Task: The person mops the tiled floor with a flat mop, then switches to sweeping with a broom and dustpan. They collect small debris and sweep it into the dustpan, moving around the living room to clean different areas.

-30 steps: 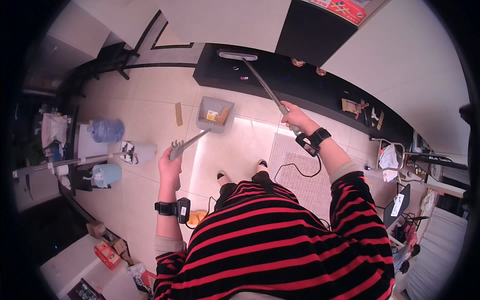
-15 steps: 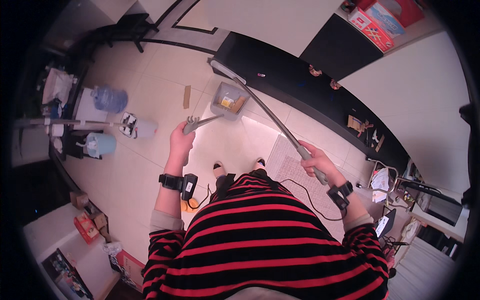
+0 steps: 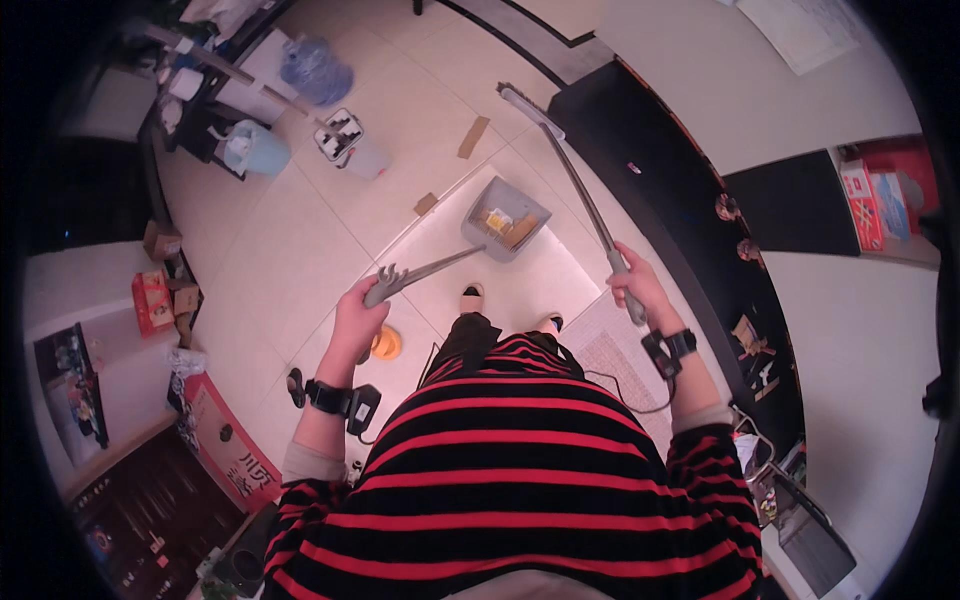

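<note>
My left hand (image 3: 360, 318) is closed around the grey notched grip of a long-handled dustpan (image 3: 478, 222). The pan, at the end of its pole, holds brown scraps and a small yellow-and-white piece (image 3: 498, 221). In my right hand (image 3: 640, 285) is the grey lower grip of a broom (image 3: 578, 185), its metal pole slanting up and away to the left. The broom's head (image 3: 535, 112) is beyond the dustpan, apart from it, near the corner of the low black cabinet. Two flat brown pieces, one long (image 3: 473, 137) and one short (image 3: 427, 204), lie on the tiles left of the pan.
A long black cabinet (image 3: 650, 200) runs along the right. At the far left stand a mop bucket (image 3: 360, 160), a light-blue bin (image 3: 265, 152) and a large water bottle (image 3: 316, 72). An orange object (image 3: 387, 343) lies by my left forearm; a cable hangs near my right wrist.
My view has turned, so the room appears swung clockwise. The broom head has moved farther from the dustpan. Both hands keep their holds, and the short brown piece now shows.
</note>
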`<move>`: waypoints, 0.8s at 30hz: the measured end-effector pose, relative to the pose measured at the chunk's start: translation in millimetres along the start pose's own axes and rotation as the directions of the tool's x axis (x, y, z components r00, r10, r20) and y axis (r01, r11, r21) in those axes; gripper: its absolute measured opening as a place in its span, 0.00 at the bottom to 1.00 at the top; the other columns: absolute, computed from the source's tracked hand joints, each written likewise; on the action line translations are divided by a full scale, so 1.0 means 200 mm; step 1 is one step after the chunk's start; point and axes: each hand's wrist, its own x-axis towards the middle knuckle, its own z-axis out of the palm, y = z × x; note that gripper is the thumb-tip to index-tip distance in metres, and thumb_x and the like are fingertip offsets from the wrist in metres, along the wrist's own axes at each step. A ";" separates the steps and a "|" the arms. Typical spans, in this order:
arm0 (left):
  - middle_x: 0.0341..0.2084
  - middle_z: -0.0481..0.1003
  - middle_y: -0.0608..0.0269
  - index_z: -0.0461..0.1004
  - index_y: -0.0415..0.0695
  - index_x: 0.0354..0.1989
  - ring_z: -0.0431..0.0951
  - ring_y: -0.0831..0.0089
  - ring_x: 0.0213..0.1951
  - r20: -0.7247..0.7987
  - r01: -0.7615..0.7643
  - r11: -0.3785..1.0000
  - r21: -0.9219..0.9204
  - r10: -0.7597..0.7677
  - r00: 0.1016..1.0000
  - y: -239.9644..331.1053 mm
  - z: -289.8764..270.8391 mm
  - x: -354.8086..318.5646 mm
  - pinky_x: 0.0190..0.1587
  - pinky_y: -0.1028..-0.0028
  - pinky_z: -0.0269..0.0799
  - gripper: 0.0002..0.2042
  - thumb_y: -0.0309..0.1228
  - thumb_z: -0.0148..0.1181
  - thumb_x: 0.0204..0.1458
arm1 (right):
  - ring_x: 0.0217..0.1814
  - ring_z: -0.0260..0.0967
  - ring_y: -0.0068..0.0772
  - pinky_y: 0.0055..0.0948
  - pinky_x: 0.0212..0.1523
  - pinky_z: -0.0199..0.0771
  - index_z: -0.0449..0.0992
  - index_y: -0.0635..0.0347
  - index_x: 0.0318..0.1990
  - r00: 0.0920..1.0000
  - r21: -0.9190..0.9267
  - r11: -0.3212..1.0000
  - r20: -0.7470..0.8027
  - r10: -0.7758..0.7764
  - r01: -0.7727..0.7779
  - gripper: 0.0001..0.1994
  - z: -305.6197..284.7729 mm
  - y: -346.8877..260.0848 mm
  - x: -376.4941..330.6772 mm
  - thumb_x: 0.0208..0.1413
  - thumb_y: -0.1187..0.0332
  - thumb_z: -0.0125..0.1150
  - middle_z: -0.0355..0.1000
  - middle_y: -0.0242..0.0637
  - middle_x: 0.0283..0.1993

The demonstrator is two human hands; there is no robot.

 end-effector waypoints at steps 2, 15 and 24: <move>0.19 0.70 0.67 0.70 0.39 0.51 0.66 0.81 0.16 -0.014 0.060 0.998 -0.030 -0.060 0.998 -0.14 -0.15 -0.07 0.19 0.79 0.63 0.22 0.22 0.53 0.42 | 0.15 0.61 0.25 0.26 0.17 0.64 0.47 0.61 0.66 1.000 -0.016 1.000 0.018 -0.010 0.010 0.40 0.10 -0.06 0.23 0.41 0.82 0.56 0.63 0.34 0.20; 0.24 0.74 0.56 0.70 0.39 0.50 0.74 0.72 0.26 -0.183 0.216 0.975 0.052 -0.203 0.962 -0.78 -0.72 -0.05 0.32 0.74 0.70 0.23 0.22 0.55 0.39 | 0.20 0.66 0.36 0.34 0.17 0.63 0.63 0.69 0.38 0.992 -0.492 0.867 0.048 0.114 -0.076 0.21 0.91 -0.01 1.47 0.31 0.80 0.61 0.67 0.42 0.22; 0.29 0.76 0.47 0.72 0.39 0.46 0.77 0.58 0.33 -0.207 0.149 0.973 0.174 -0.111 0.972 -0.74 -0.88 0.15 0.38 0.69 0.71 0.20 0.22 0.52 0.40 | 0.17 0.62 0.29 0.31 0.16 0.62 0.42 0.53 0.68 0.900 -0.672 0.720 0.191 0.392 -0.171 0.46 0.90 0.07 0.79 0.37 0.81 0.55 0.65 0.38 0.22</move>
